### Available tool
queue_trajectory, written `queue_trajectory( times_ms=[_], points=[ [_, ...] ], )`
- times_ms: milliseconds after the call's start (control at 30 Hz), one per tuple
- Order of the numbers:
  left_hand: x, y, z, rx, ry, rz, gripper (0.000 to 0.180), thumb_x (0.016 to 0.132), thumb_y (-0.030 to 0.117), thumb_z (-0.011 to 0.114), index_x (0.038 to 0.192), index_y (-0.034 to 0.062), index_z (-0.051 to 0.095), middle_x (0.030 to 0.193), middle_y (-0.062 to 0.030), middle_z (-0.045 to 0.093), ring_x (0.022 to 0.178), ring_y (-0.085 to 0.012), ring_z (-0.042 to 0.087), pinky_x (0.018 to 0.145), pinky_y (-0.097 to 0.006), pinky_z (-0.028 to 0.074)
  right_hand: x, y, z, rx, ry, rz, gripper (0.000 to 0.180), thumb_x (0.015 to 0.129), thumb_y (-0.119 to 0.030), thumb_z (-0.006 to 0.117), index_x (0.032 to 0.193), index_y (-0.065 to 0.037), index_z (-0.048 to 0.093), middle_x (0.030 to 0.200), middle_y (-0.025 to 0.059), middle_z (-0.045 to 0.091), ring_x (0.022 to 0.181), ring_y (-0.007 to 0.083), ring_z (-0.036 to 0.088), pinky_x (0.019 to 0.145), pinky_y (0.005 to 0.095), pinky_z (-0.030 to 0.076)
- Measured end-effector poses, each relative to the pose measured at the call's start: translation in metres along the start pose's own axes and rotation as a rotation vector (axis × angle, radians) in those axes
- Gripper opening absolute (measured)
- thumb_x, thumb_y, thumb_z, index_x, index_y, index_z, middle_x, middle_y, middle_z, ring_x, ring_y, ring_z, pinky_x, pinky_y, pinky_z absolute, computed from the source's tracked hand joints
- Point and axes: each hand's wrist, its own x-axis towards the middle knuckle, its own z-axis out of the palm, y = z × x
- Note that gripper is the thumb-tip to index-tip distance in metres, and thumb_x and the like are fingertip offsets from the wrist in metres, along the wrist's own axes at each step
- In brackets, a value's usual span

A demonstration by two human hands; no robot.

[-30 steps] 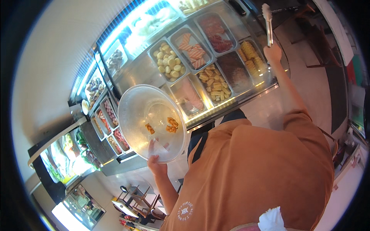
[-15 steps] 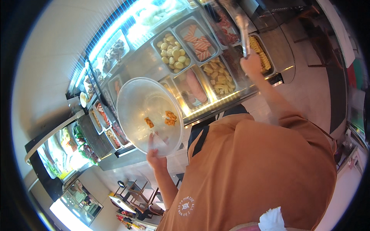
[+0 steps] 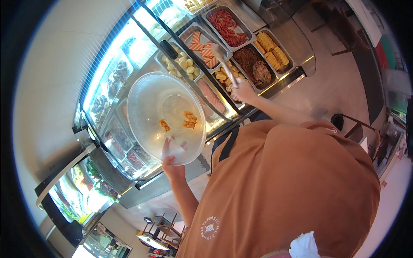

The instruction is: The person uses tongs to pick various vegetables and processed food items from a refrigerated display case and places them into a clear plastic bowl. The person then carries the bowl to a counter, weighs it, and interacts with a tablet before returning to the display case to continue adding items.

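Note:
My left hand (image 3: 174,165) grips the lower rim of a large translucent plastic bowl (image 3: 146,99), its fingers showing beneath the bowl wall. Two clumps of orange-brown food (image 3: 189,119) lie inside the bowl. My right hand (image 3: 244,91) is closed around a pair of metal tongs (image 3: 229,71). The tongs reach over a tray of tan chunks (image 3: 223,78) toward a tray of orange-and-white striped pieces (image 3: 209,62); their tips are blurred, and I cannot tell whether they hold anything.
More trays in the lit case hold red pieces (image 3: 230,30), dark brown strands (image 3: 251,64), yellow ridged pieces (image 3: 270,48) and a pink block (image 3: 210,92). A dark door frame with a handle (image 3: 168,49) crosses the trays. At lower left stands another lit case of vegetables (image 3: 79,180).
My right hand and the tongs have moved left, away from the yellow ridged pieces to above the tan chunks. The bowl has risen slightly in view, with the same two clumps inside.

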Motion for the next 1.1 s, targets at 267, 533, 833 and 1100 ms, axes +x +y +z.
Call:
queue_trajectory(
  times_ms=[267, 533, 833, 1100],
  points=[
    [-0.017, -0.017, -0.030, -0.006, 0.023, 0.034, 0.084, 0.070, 0.011, 0.049, 0.154, 0.0004, 0.040, 0.152, -0.0202, 0.047, 0.123, -0.0551, 0.057, 0.105, -0.062, 0.047, -0.063, 0.087, -0.085, -0.943, -0.105, -0.016, 0.047, 0.102, -0.035, 0.058, 0.123, 0.007, 0.052, 0.097, 0.0292, 0.069, 0.094, 0.0455, 0.069, 0.083, 0.0535, 0.056],
    [-0.025, -0.019, -0.041, 0.037, -0.017, 0.034, 0.082, 0.071, 0.008, 0.048, 0.153, 0.0001, 0.040, 0.149, -0.0203, 0.048, 0.119, -0.0553, 0.060, 0.100, -0.062, 0.051, -0.052, 0.099, -0.064, -1.111, -0.104, -0.140, 0.028, 0.097, -0.010, 0.055, 0.122, 0.003, 0.059, 0.103, 0.0260, 0.070, 0.093, 0.0446, 0.070, 0.080, 0.0520, 0.058],
    [-0.025, -0.010, -0.016, 0.257, 0.136, 0.021, 0.082, 0.073, 0.004, 0.044, 0.154, -0.0040, 0.038, 0.144, -0.0231, 0.050, 0.117, -0.0552, 0.061, 0.097, -0.064, 0.054, -0.166, -0.019, -0.114, -0.413, -0.166, -0.316, 0.044, 0.101, -0.017, 0.059, 0.142, -0.002, 0.056, 0.090, 0.0135, 0.071, 0.067, 0.0253, 0.067, 0.059, 0.0381, 0.053],
    [-0.012, -0.010, -0.010, 0.173, 0.085, 0.003, 0.081, 0.075, -0.001, 0.043, 0.155, -0.0055, 0.033, 0.149, -0.0237, 0.046, 0.115, -0.0572, 0.061, 0.095, -0.065, 0.056, -0.200, -0.060, -0.114, 0.151, -0.269, 0.016, 0.044, 0.106, -0.025, 0.056, 0.145, -0.005, 0.053, 0.078, 0.0003, 0.059, 0.052, 0.0070, 0.053, 0.046, 0.0237, 0.047]
  ],
)
